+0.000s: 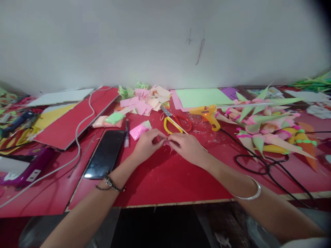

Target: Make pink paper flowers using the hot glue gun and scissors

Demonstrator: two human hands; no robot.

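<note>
Above the red table (155, 182), my left hand (148, 145) and my right hand (187, 148) meet at the fingertips. Both are closed in a pinch on a small pink piece (168, 144), mostly hidden by the fingers. A thin pale stick (181, 128) passes by my right fingers. Scissors with a yellow and a red handle (169, 125) lie just beyond my hands. A bright pink packet (138, 131) is beside my left hand. The yellow glue gun (210, 115) lies beyond my right hand.
A black phone (105, 153) and a pen (126, 134) lie at left, near a white cable (79, 132). Paper scraps (141, 101) and a green sheet (201, 98) are at the back. Paper flowers (266, 125) and a black cord (267, 165) occupy the right.
</note>
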